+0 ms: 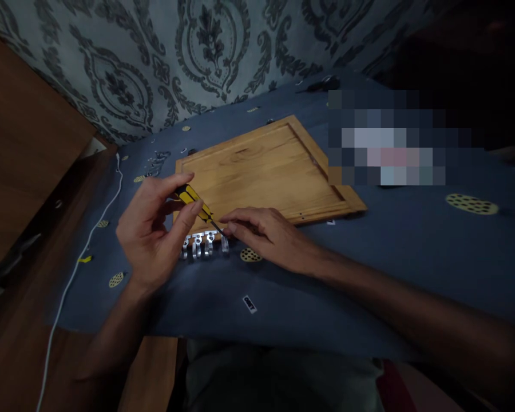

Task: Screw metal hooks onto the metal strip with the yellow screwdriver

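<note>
A wooden panel (257,171) with a raised frame lies flat on the blue patterned cloth. Along its near left edge runs a row of silver metal hooks (198,246). My left hand (154,229) grips a yellow and black screwdriver (193,197), thumb on one side of the handle. The screwdriver slants down, its tip at the right part of the hook row. My right hand (270,234) rests at the panel's near edge, fingers pinched together by the tip. Whatever those fingers hold, if anything, is hidden.
A white cable (86,246) runs along the table's left side. Small metal pieces (157,163) lie beyond my left hand. A dark object (324,84) sits near the patterned wall (214,51). A pixelated patch covers the right back.
</note>
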Available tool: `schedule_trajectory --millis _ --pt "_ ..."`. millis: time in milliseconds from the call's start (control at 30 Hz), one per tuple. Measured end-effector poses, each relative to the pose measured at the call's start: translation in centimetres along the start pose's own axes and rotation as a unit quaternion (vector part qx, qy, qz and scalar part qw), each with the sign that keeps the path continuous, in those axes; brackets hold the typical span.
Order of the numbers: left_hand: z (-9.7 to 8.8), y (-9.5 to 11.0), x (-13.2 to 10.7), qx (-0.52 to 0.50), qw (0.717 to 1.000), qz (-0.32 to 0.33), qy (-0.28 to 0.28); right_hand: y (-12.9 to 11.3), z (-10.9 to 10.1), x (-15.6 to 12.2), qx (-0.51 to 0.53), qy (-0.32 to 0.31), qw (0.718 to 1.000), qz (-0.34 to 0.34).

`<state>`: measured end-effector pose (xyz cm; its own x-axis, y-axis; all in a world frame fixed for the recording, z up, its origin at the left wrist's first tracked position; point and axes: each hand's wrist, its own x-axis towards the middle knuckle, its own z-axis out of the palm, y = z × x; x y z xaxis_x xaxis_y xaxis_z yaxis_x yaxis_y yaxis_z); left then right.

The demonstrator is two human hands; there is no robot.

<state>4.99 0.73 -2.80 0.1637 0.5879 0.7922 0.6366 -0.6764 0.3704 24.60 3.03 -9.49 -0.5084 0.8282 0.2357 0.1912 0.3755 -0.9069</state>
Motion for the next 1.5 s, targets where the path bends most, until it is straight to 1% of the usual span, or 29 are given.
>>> schedule_trajectory --millis 200,333,500,600,700,867,1067,1200,1500 --pt "-0.1 -0.32 -0.16 0.0 1.0 0.014 -0.013 0.04 0.1 0.07 -0.007 0.005 1.0 -0.001" --pt "0.02 -0.64 -0.42 -0.012 1.0 0.022 -0.018 -0.1 0.06 0.07 0.001 -0.003 1.0 0.005" --pt "0.01 -0.18 -0.33 0.005 0.999 0.034 0.002 -0.01 0.06 0.08 -0.005 0.002 1.0 0.0" --pt "-0.1 0.23 -0.18 0.013 0.999 0.029 -0.011 -0.05 0.08 0.1 -0.001 0.001 1.0 0.002" --pt "-0.18 0.19 -0.12 0.018 0.999 0.023 -0.021 -0.15 0.04 0.11 -0.007 -0.003 1.0 0.013" --pt "-0.12 -0.33 -0.18 0.014 0.999 0.043 -0.017 -0.07 0.02 0.09 -0.006 -0.005 1.0 0.009" --pt "0.05 -0.11 -0.16 0.019 0.999 0.032 0.0 0.05 0.02 0.09 -0.004 -0.002 1.0 0.003" --pt "0.06 -0.05 -0.11 0.012 1.0 0.027 -0.001 0.13 -0.01 0.04 -0.002 0.0 1.0 -0.002" --pt "0.06 -0.31 -0.27 0.022 0.999 0.041 -0.011 0.19 0.14 0.14 0.0 0.0 1.0 0.003"
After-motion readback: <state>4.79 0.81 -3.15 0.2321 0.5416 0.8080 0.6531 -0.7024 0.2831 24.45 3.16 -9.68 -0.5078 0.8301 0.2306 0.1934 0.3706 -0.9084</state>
